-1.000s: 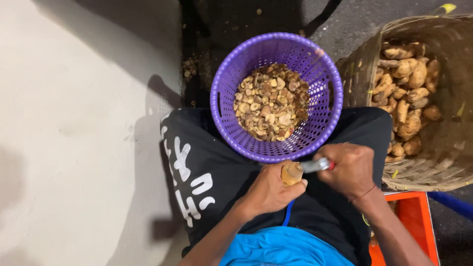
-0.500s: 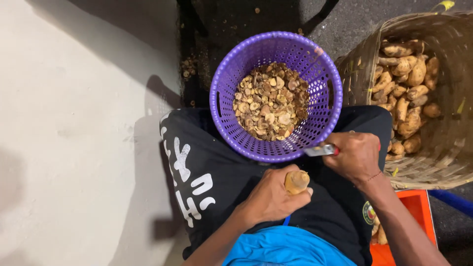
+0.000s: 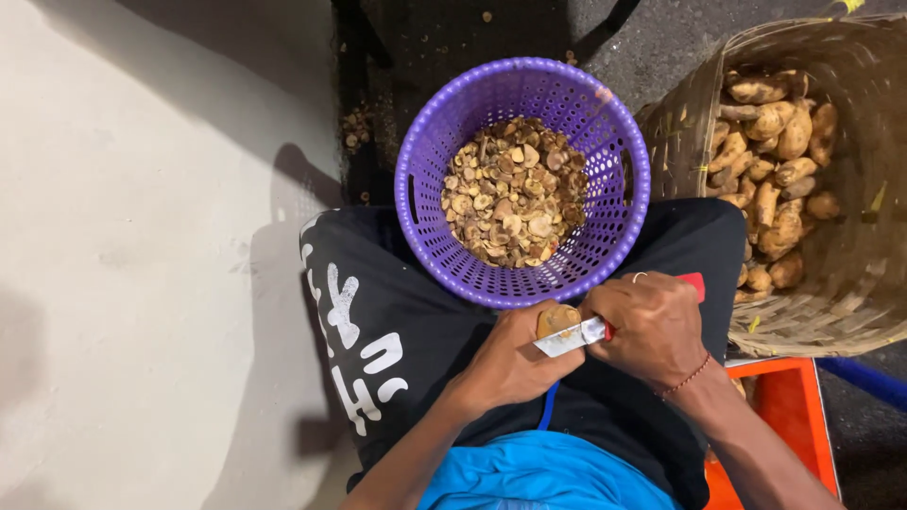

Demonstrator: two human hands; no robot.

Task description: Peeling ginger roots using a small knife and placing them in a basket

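1. Here, the tuber (image 3: 557, 318) sits over the lap, pinched in the left hand (image 3: 515, 364); it looks firm and light, best held at its uncut end.
2. The right hand (image 3: 652, 331) grips a knife (image 3: 570, 338), blade touching it.
3. Just beyond stands the purple basket (image 3: 425, 203) of slices; the woven basket (image 3: 850, 274) is right.

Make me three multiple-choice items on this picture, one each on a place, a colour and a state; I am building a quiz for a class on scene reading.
1. Where does the purple basket stand?
A. between the person's knees
B. inside the woven basket
C. on the orange crate

2. What colour is the knife handle?
A. green
B. red
C. white

3. What is the left hand doing?
A. resting open
B. gripping a basket rim
C. holding a brown root piece

Answers: 1 A, it sits ahead of the lap between the dark-clad legs; 2 B, red shows by the right hand; 3 C, the piece sits against the blade.
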